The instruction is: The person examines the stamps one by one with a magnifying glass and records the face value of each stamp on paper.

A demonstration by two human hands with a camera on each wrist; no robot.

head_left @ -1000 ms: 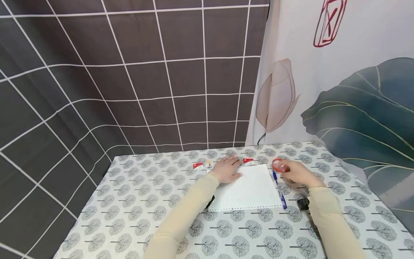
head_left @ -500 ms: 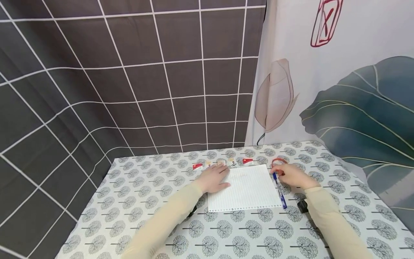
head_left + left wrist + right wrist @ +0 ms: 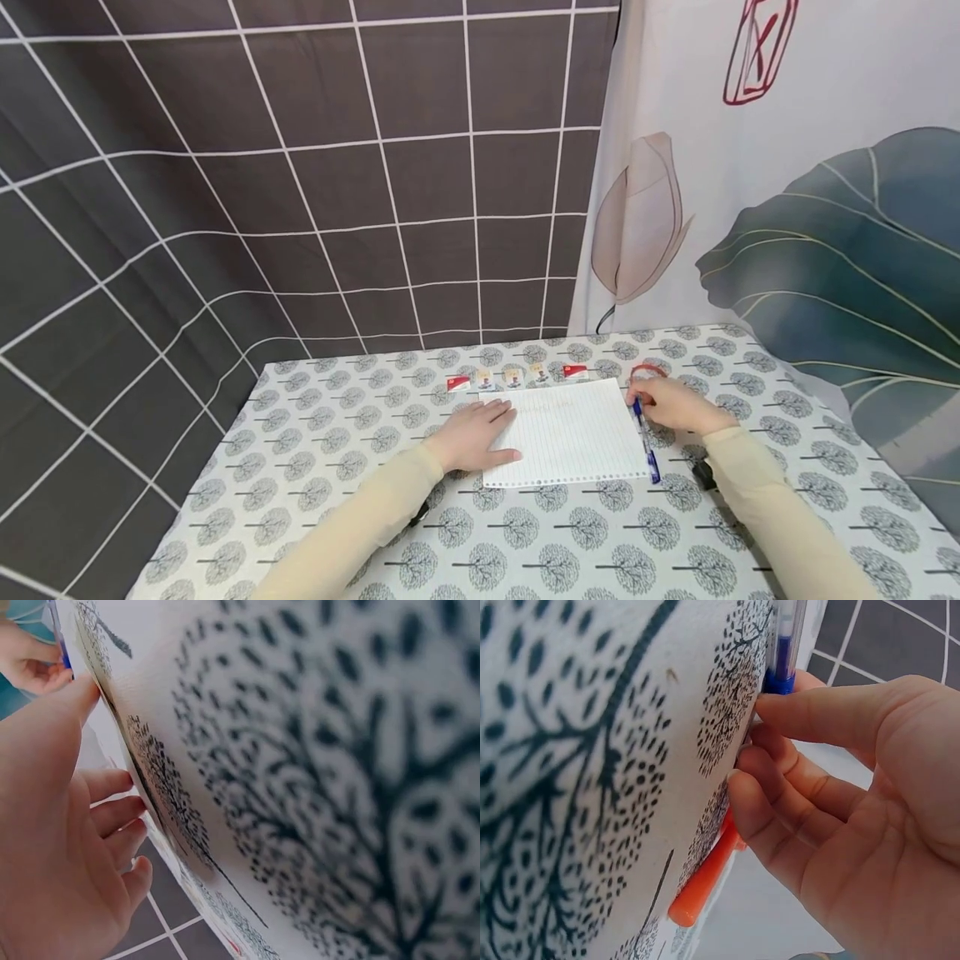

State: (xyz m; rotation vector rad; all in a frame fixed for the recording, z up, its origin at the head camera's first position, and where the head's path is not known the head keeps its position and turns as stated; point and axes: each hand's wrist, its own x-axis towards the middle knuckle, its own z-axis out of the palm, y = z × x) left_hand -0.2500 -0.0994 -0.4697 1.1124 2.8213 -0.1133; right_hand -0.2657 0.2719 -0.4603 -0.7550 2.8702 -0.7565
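A lined sheet of paper (image 3: 573, 442) with punched holes along its near edge lies on the patterned cloth. Faint orange marks show near its far edge. My left hand (image 3: 474, 435) rests on the sheet's left edge, fingers extended and thumb apart. By the far right corner is my right hand (image 3: 671, 404), its fingertips low against the surface. A blue pen (image 3: 647, 442) lies along the sheet's right edge, its far end beside those fingertips. Whether they pinch the corner or the pen is unclear. In the right wrist view, the thumb touches near the pen's blue part (image 3: 780, 681).
Behind the sheet lie small cards: a red and white one (image 3: 458, 383) at left, another red and white card (image 3: 575, 372) at right, and several pale cards (image 3: 512, 378) between. A red-orange loop-shaped thing (image 3: 649, 368) sits behind my right hand. A dark tiled curtain (image 3: 435, 192) hangs behind.
My left hand has slid left and nearer, from the far middle of the sheet to its left edge, uncovering the pale cards. My right hand has shifted from the red-orange loop to the corner.
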